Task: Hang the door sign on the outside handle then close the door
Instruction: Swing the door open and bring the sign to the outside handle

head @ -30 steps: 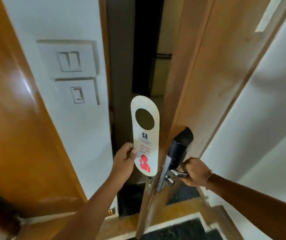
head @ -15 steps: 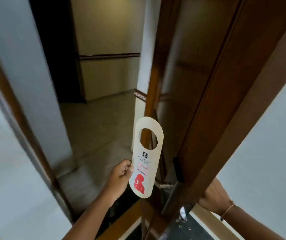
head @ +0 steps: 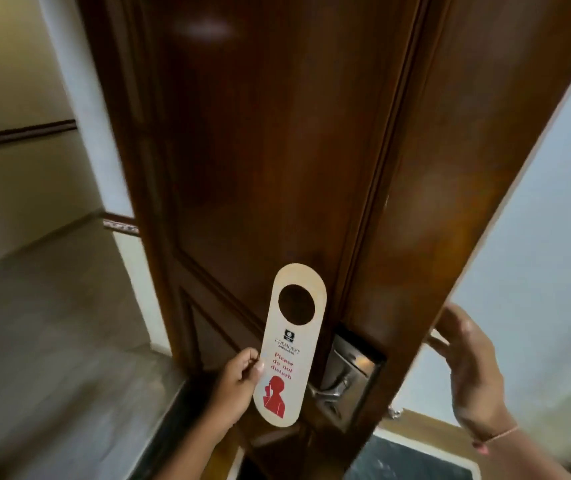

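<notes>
Here, the outside handle [head: 334, 389] is half hidden behind the door sign [head: 289, 344], which is pinched in the left hand [head: 239, 377]; the door edge [head: 426, 237] is touched by the right hand [head: 467, 368], fingers spread.

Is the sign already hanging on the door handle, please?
No, the left hand holds the sign in front of the door, its hole above the handle and empty.
</notes>
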